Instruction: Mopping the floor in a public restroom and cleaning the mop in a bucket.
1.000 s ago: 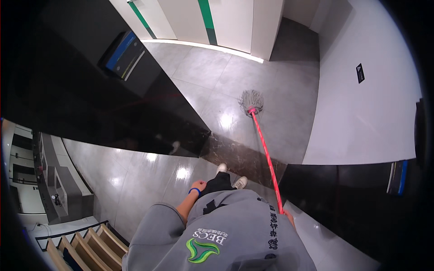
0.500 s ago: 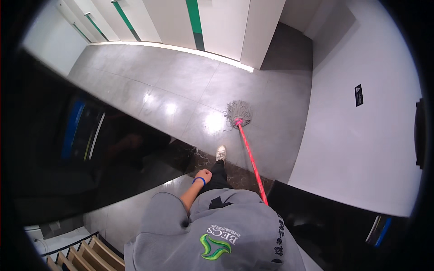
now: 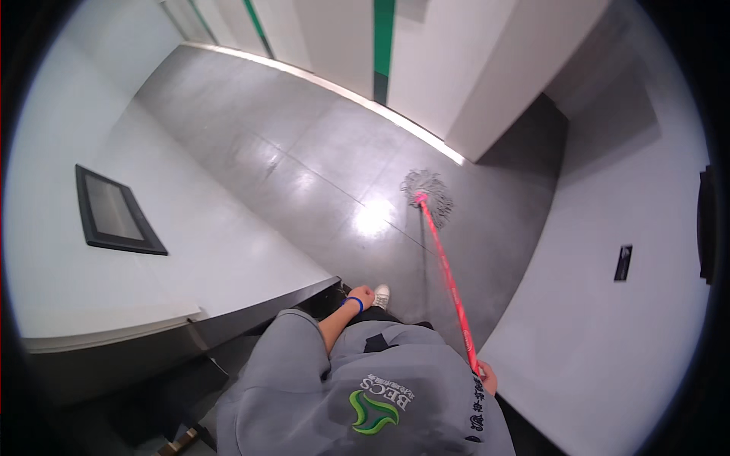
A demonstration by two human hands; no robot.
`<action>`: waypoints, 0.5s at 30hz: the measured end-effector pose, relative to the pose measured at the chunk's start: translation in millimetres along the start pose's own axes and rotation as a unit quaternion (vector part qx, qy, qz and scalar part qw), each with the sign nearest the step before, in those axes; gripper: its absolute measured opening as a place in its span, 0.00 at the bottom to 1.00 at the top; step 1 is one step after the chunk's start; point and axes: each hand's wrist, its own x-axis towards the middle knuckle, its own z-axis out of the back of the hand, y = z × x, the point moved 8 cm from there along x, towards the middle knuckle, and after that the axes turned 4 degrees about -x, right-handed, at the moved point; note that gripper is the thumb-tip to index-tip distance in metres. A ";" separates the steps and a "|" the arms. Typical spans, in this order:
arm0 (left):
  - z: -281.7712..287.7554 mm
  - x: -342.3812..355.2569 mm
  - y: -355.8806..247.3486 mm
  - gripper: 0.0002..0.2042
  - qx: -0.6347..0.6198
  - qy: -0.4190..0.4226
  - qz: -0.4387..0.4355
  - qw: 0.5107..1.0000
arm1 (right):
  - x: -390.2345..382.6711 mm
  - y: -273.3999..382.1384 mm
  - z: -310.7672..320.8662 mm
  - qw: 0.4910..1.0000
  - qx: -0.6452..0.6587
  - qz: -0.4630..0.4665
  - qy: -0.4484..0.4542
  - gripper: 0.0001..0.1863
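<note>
My right hand [image 3: 487, 378] is partly hidden by the grey shirt, its fingers wrapped round the upper end of a red mop handle [image 3: 452, 292]. That handle slants away from my right side to a grey string mop head [image 3: 433, 199], which lies on the floor. A pink collar joins the two. My left hand [image 3: 362, 295] hangs in front of my body with its fingers curled in and nothing visible in them. It wears a blue wristband [image 3: 353, 301] and is close beside my white shoe [image 3: 382, 296].
Grey tiled floor [image 3: 304, 182] stretches ahead, shiny under the lights. White panels [image 3: 334, 45] with green strips line the far side, ending at a projecting corner [image 3: 494, 83]. A white wall [image 3: 593, 327] runs along the right. At left, another wall [image 3: 213, 251] bears a black-framed panel [image 3: 122, 209].
I have moved forward past the dark doorway edges, and the walls now stand on both sides. The mop head has shifted slightly right in view, and my right hand has come into sight.
</note>
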 end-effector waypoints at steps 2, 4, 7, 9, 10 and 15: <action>18.8 5.0 0.7 0.14 -0.033 -0.011 0.033 0.999 | 46.4 27.9 12.9 0.991 -0.063 0.113 -0.031 0.22; 32.3 2.7 19.1 0.15 -0.064 -0.018 0.070 0.995 | 74.7 55.2 11.8 0.993 -0.099 0.064 -0.024 0.21; 58.3 13.6 24.0 0.15 -0.080 -0.052 0.093 0.991 | 131.7 77.6 21.0 0.995 -0.081 0.054 -0.012 0.20; 68.2 14.9 33.4 0.15 -0.168 -0.041 0.160 0.972 | 157.9 115.4 27.0 0.995 -0.086 0.044 0.004 0.19; 70.7 23.0 39.9 0.15 -0.174 -0.052 0.167 0.969 | 170.2 132.6 32.6 0.996 -0.084 0.024 0.008 0.18; 103.6 81.9 39.7 0.14 -0.177 -0.131 0.163 0.962 | 240.4 218.1 78.3 0.990 -0.071 0.104 -0.063 0.09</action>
